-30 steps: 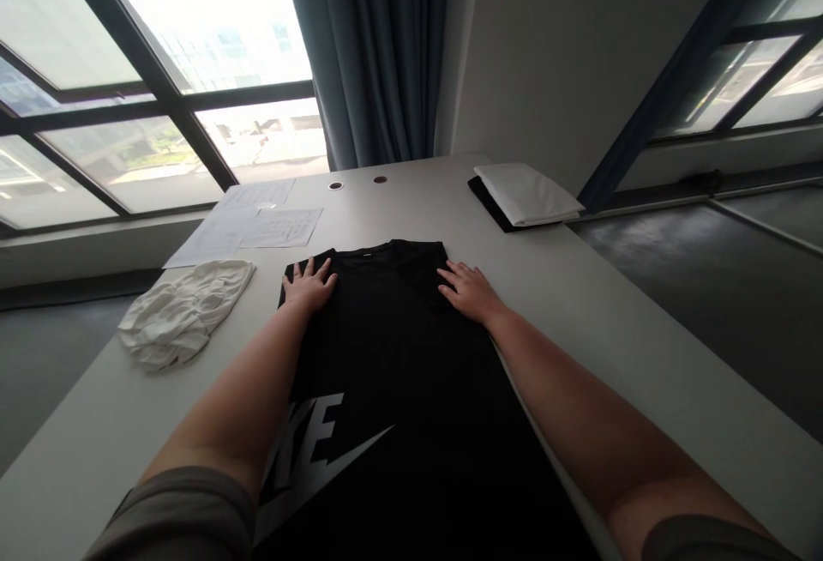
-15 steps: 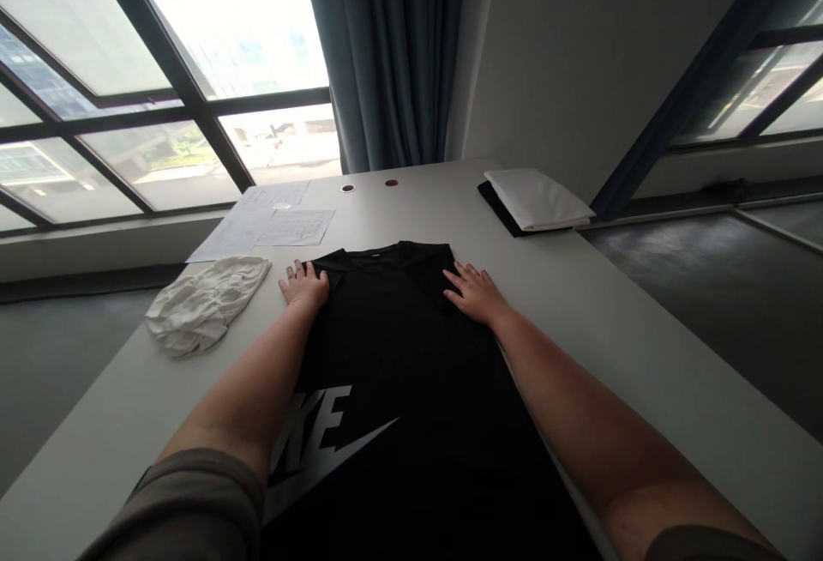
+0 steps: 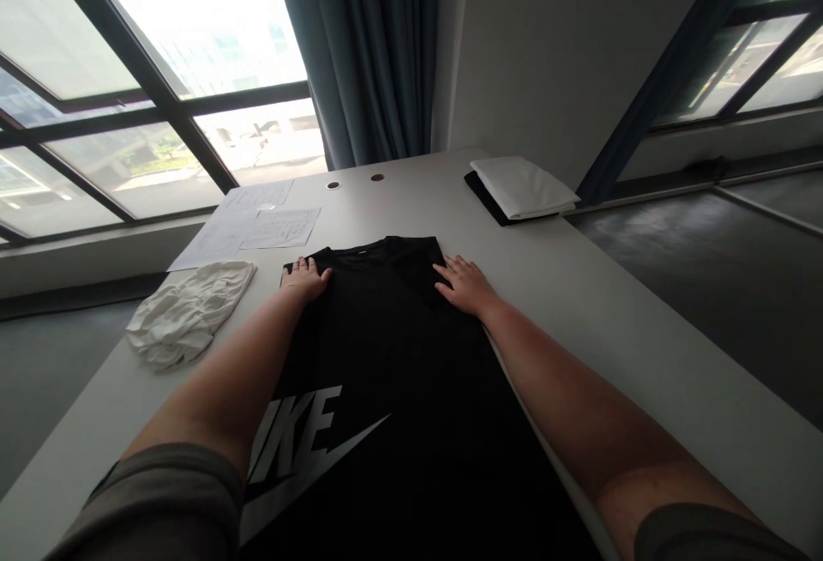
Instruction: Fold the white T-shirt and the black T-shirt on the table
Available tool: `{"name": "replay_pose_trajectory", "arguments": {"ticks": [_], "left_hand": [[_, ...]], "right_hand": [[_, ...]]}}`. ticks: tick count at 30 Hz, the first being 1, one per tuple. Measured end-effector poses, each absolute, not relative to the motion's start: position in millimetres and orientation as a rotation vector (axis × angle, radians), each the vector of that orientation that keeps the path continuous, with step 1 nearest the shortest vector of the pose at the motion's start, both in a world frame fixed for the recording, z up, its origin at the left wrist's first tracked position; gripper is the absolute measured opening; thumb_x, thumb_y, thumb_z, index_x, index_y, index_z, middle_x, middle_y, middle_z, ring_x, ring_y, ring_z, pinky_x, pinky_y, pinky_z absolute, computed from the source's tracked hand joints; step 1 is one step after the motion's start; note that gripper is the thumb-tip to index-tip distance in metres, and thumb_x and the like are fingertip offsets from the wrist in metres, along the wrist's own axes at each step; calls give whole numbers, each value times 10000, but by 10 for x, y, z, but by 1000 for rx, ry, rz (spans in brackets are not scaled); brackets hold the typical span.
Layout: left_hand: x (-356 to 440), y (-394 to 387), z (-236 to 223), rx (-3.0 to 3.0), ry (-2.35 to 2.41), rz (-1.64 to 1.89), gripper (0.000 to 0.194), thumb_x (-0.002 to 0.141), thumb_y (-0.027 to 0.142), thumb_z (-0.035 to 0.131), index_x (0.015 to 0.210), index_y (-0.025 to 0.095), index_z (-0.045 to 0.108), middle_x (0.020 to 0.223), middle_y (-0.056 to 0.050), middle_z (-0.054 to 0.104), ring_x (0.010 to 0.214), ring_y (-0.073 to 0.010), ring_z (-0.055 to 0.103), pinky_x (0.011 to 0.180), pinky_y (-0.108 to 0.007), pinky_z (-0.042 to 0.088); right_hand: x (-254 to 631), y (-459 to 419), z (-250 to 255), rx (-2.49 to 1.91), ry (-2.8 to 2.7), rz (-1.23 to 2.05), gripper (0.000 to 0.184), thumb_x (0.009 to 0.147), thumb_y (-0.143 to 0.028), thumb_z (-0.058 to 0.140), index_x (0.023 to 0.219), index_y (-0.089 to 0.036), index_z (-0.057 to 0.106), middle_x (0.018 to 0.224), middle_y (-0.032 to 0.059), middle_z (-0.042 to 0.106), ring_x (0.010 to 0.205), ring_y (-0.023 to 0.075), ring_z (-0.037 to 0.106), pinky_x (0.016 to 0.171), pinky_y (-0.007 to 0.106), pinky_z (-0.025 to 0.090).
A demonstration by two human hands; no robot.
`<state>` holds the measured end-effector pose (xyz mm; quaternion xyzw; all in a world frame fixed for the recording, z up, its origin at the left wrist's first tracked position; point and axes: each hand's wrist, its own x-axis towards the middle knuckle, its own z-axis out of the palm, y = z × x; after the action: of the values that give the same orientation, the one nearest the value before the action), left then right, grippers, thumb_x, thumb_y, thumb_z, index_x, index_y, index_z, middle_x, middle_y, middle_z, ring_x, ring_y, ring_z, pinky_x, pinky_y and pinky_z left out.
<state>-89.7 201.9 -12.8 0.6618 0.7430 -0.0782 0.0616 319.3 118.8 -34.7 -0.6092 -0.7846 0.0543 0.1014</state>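
A black T-shirt [image 3: 399, 355] with a large pale logo lies flat on the white table, its collar toward the far end. My left hand [image 3: 306, 279] rests with fingers spread on the shirt's upper left edge, near the shoulder. On the opposite edge, my right hand [image 3: 467, 285] lies flat with its fingers apart, the fingertips touching the cloth. Neither hand grips anything. The sleeves do not stick out at the sides. The shirt's lower end runs out of the bottom of the view.
Left of the shirt, a crumpled white cloth [image 3: 191, 312] lies on the table [image 3: 643, 355]. Printed paper sheets [image 3: 281, 226] are behind it. A folded white cloth [image 3: 524, 187] rests on a folded black cloth [image 3: 485, 197] at the far right. Windows and a blue curtain [image 3: 379, 55] stand beyond.
My left hand has shifted from the shirt's outer edge further onto the cloth, its thumb now pointing right. My right hand stays on its edge. The whole view has turned slightly right.
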Motion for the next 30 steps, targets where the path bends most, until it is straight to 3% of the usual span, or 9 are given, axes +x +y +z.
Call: {"name": "replay_pose_trajectory", "arguments": {"ticks": [3,7,11,14,19,22,26,30], "left_hand": [[-830,1992,-118,1945,2272,-159,859,987,719,211,1684,218,199,1742,-189,89,1602,-426,96,1207,-730,156],[-758,1848,-94,1968,2310,-24,748,1006,690,189,1668,346,245,1760,-102,105,1603,-428,82,1210,-739,113],[-687,1581,24,2052,2374,181,685,1055,566,170,1661,271,290,1753,-116,156,1608,-379,128,1235,-705,121],[-730,1188,70,2140,2351,209,699,1062,536,207,1662,185,275,1743,-141,175,1609,-352,147,1247,-682,141],[-1121,121,-142,2316,2182,46,700,1053,453,275,1643,77,294,1736,-164,151,1608,-313,179,1285,-551,181],[-1368,-610,-325,2257,2144,-17,677,1047,434,261,1641,114,326,1725,-128,213,1601,-309,204,1261,-558,264],[-1492,-1364,-448,2233,2231,81,697,1011,473,354,1637,167,362,1698,-112,296,1590,-313,237,1265,-558,277],[-1463,-1622,-437,2191,2257,119,691,998,472,377,1637,207,375,1686,-95,318,1579,-313,273,1270,-559,276]], "right_hand": [[3174,1180,-353,-1800,-2319,177,597,1035,-507,454,1585,-276,465,1708,79,312,1570,339,267,1267,560,219],[3228,1232,-354,-1740,-2209,216,570,1024,-452,441,1555,-255,511,1663,84,404,1543,323,332,1265,554,241],[3456,1285,-341,-1713,-1824,215,566,992,-266,346,1493,-124,569,1505,146,587,1402,251,529,1212,437,390],[3575,1223,-328,-1740,-1751,181,554,954,-243,377,1435,-106,617,1441,159,631,1363,255,561,1203,428,407],[3439,908,-337,-1661,-2176,152,608,972,-358,489,1558,-196,500,1671,121,374,1548,327,311,1261,517,293],[3351,681,-394,-1761,-2256,106,696,983,-442,508,1639,-267,354,1731,101,240,1574,401,220,1233,615,283],[3416,384,-498,-1878,-2226,27,699,1006,-497,457,1648,-252,330,1720,130,265,1560,415,257,1231,610,283],[3530,65,-517,-1904,-2237,-16,677,1019,-511,409,1643,-257,344,1708,135,294,1561,397,267,1231,603,291]]}}
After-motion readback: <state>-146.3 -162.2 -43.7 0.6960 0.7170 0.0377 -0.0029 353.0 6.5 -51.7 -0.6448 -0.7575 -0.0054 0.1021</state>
